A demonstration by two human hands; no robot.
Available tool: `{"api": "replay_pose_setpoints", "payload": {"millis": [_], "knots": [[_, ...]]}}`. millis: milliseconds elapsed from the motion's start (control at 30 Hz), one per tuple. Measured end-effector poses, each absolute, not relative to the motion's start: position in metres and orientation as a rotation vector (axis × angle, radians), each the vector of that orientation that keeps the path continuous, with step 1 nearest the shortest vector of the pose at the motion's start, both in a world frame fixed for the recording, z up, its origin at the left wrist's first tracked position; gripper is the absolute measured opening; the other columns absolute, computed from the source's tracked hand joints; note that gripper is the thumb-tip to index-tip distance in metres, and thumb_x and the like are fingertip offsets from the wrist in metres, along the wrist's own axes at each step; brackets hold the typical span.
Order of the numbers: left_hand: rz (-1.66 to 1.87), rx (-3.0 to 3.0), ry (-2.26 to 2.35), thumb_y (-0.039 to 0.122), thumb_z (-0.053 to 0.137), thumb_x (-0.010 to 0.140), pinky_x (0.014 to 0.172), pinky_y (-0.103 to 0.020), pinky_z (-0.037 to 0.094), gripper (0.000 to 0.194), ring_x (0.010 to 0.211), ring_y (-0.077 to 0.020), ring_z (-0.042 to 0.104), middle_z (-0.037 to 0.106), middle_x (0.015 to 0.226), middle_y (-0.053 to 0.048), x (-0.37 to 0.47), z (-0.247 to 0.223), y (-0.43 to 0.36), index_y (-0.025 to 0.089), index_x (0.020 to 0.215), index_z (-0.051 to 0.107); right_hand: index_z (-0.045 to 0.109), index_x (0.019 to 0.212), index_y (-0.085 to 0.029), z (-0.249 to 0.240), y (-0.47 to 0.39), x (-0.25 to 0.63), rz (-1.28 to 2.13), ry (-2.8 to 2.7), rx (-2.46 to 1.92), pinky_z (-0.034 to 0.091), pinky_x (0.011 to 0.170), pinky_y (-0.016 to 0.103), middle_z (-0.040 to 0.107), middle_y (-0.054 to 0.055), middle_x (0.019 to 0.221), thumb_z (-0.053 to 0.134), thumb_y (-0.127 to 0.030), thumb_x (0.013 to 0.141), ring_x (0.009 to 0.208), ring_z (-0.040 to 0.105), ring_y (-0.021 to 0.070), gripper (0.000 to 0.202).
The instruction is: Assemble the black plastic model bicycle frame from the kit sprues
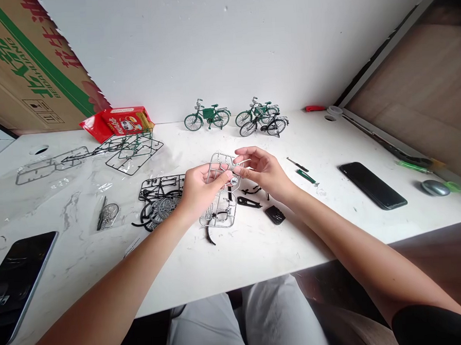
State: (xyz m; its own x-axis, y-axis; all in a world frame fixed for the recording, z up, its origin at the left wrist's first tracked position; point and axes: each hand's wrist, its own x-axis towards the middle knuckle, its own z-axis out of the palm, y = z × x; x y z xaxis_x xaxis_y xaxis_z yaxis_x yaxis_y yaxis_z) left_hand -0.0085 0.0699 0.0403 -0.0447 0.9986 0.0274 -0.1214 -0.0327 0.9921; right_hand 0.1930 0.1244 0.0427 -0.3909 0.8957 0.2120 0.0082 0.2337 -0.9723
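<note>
A silver plastic parts frame (228,212) is held up over the table, its lower end tilted toward me. My left hand (201,188) grips it by the left side, with the thumb on top. At the upper right, the fingers of my right hand (267,174) are curled against the same frame and seem to pinch it; what lies between their tips is too small to make out. A small round disc with a dark mark (234,181) shows by the thumbs. Beneath lie black bicycle parts, among them a curved strip (210,236), a flat piece (249,202) and a black block (275,215).
Black parts frames with spoked wheels (165,207) lie left of my hands. Toy bicycles, one green (207,115) and one black (262,125), stand at the back. Two phones (372,184) flank the work area. Green nippers (306,177) and a red packet (127,121) lie farther off.
</note>
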Motion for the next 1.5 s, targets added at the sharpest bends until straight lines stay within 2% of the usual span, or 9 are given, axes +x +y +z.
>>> {"api": "replay_pose_setpoints", "payload": {"millis": [100, 267, 467, 667, 800, 933, 1067, 1233, 1500], "knots": [[1.324, 1.115, 1.105, 0.042, 0.096, 0.073, 0.079, -0.035, 0.065, 0.045, 0.075, -0.0191, 0.078, 0.081, 0.086, -0.007, -0.0083, 0.0419, 0.0697, 0.014, 0.104, 0.08, 0.075, 0.12, -0.023, 0.0441, 0.1242, 0.1923, 1.347, -1.664, -0.934, 0.059, 0.08, 0.035, 0.075, 0.008, 0.123, 0.088, -0.051, 0.084, 0.095, 0.069, 0.0188, 0.047], [1.314, 1.096, 1.104, 0.042, 0.097, 0.072, 0.08, -0.035, 0.065, 0.046, 0.075, -0.0191, 0.078, 0.081, 0.085, -0.006, -0.0081, 0.042, 0.0697, 0.014, 0.103, 0.079, 0.078, 0.109, -0.023, 0.0469, 0.1225, 0.1906, 1.439, -1.664, -0.916, 0.056, 0.076, 0.033, 0.077, 0.004, 0.102, 0.084, -0.048, 0.088, 0.086, 0.067, 0.0161, 0.033], [1.301, 1.109, 1.131, 0.042, 0.095, 0.075, 0.081, -0.036, 0.065, 0.044, 0.076, -0.0194, 0.078, 0.082, 0.088, -0.008, -0.0077, 0.0417, 0.0692, 0.014, 0.104, 0.079, 0.081, 0.105, -0.023, 0.0476, 0.1215, 0.1907, 1.448, -1.587, -0.914, 0.056, 0.079, 0.034, 0.075, 0.005, 0.1, 0.075, -0.055, 0.095, 0.091, 0.067, 0.0175, 0.035], [1.299, 1.093, 1.178, 0.041, 0.095, 0.074, 0.078, -0.035, 0.063, 0.043, 0.076, -0.0202, 0.078, 0.081, 0.085, -0.007, -0.0088, 0.0383, 0.0708, 0.014, 0.105, 0.08, 0.08, 0.107, -0.023, 0.0484, 0.121, 0.1921, 1.318, -1.57, -0.945, 0.055, 0.086, 0.036, 0.076, 0.004, 0.1, 0.091, -0.047, 0.081, 0.092, 0.067, 0.018, 0.037], [1.321, 1.068, 1.182, 0.039, 0.095, 0.074, 0.079, -0.034, 0.063, 0.042, 0.075, -0.0193, 0.077, 0.08, 0.084, -0.006, -0.009, 0.0378, 0.0711, 0.013, 0.104, 0.08, 0.082, 0.091, -0.022, 0.0498, 0.1205, 0.1928, 1.302, -1.628, -0.893, 0.055, 0.086, 0.037, 0.076, 0.006, 0.104, 0.079, -0.052, 0.092, 0.098, 0.067, 0.0195, 0.03], [1.328, 1.067, 1.174, 0.038, 0.095, 0.074, 0.078, -0.033, 0.062, 0.042, 0.075, -0.0189, 0.077, 0.08, 0.084, -0.006, -0.0081, 0.0379, 0.0701, 0.014, 0.104, 0.08, 0.08, 0.105, -0.023, 0.0479, 0.1218, 0.1926, 1.303, -1.605, -0.915, 0.056, 0.088, 0.037, 0.075, 0.005, 0.104, 0.087, -0.049, 0.085, 0.097, 0.067, 0.019, 0.034], [1.33, 1.081, 1.164, 0.04, 0.096, 0.074, 0.078, -0.034, 0.063, 0.044, 0.075, -0.0191, 0.077, 0.081, 0.086, -0.006, -0.0076, 0.0379, 0.0698, 0.014, 0.105, 0.08, 0.075, 0.122, -0.024, 0.0438, 0.1241, 0.1926, 1.306, -1.641, -0.943, 0.058, 0.086, 0.036, 0.074, 0.007, 0.121, 0.091, -0.045, 0.082, 0.104, 0.069, 0.0199, 0.048], [1.334, 1.081, 1.12, 0.04, 0.097, 0.074, 0.078, -0.033, 0.064, 0.042, 0.074, -0.0182, 0.077, 0.08, 0.084, -0.005, -0.0077, 0.0378, 0.0703, 0.014, 0.102, 0.08, 0.077, 0.116, -0.024, 0.0405, 0.1248, 0.192, 1.449, -1.672, -0.969, 0.058, 0.075, 0.036, 0.076, 0.005, 0.102, 0.083, -0.049, 0.089, 0.086, 0.069, 0.0183, 0.037], [1.328, 1.095, 1.122, 0.042, 0.095, 0.075, 0.076, -0.033, 0.062, 0.043, 0.074, -0.0187, 0.077, 0.082, 0.089, -0.008, -0.008, 0.0331, 0.0723, 0.014, 0.103, 0.08, 0.079, 0.113, -0.022, 0.0442, 0.1224, 0.1926, 1.443, -1.564, -0.839, 0.057, 0.083, 0.033, 0.077, 0.005, 0.107, 0.081, -0.046, 0.094, 0.101, 0.072, 0.0189, 0.031]]}}
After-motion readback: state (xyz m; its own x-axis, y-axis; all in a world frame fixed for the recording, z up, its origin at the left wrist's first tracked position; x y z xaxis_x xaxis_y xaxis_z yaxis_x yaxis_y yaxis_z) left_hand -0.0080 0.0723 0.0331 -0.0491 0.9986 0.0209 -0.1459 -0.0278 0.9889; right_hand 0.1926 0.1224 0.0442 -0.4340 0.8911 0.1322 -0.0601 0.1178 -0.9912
